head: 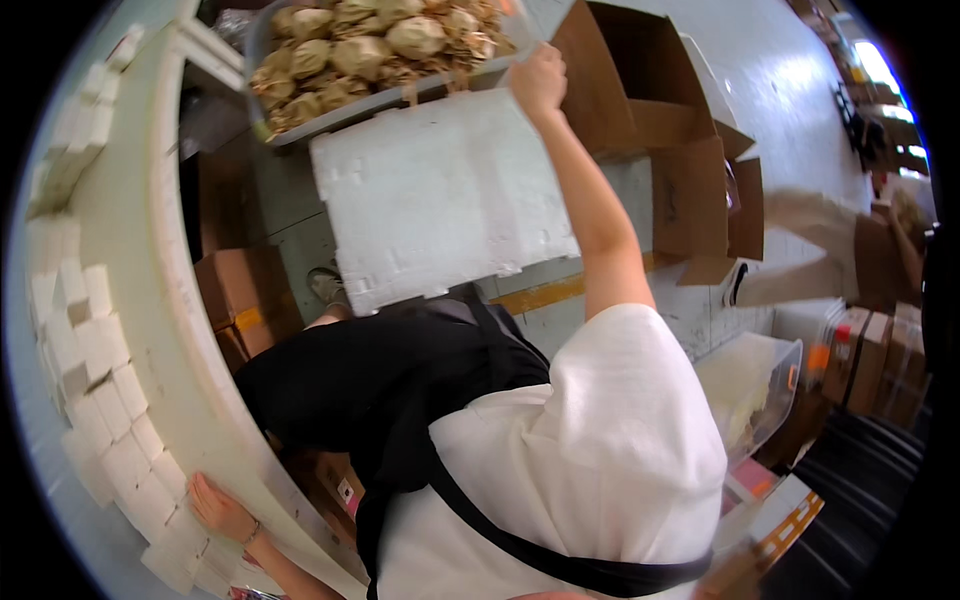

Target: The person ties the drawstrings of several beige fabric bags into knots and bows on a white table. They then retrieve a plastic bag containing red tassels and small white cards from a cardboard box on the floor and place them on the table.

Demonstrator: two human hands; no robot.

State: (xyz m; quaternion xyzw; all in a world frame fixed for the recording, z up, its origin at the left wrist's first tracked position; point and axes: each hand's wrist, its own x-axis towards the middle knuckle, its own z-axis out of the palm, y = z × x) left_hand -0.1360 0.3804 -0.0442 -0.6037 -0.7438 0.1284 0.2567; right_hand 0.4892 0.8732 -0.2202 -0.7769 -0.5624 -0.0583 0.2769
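Observation:
My right hand [538, 81] is closed at the near right corner of a translucent plastic bin [315, 129], its fingers curled over the rim. Round tan wrapped bundles [360, 56] with gathered, crinkled ends fill the bin. Just below it, in front of my legs, is a white foam box [442, 195] with a strip of clear tape across its top. At the lower left my left hand [219, 510] rests flat at the table [142, 315], fingers extended and holding nothing. Its fingertips are beside small white boxes [135, 480].
An open cardboard box [607, 82] stands right of the bin, with another open carton [690, 202] against it. Brown cartons [247, 292] sit beneath the table. A clear plastic tub [750, 382] lies behind my right side. Another person [817, 247] is at the far right, blurred.

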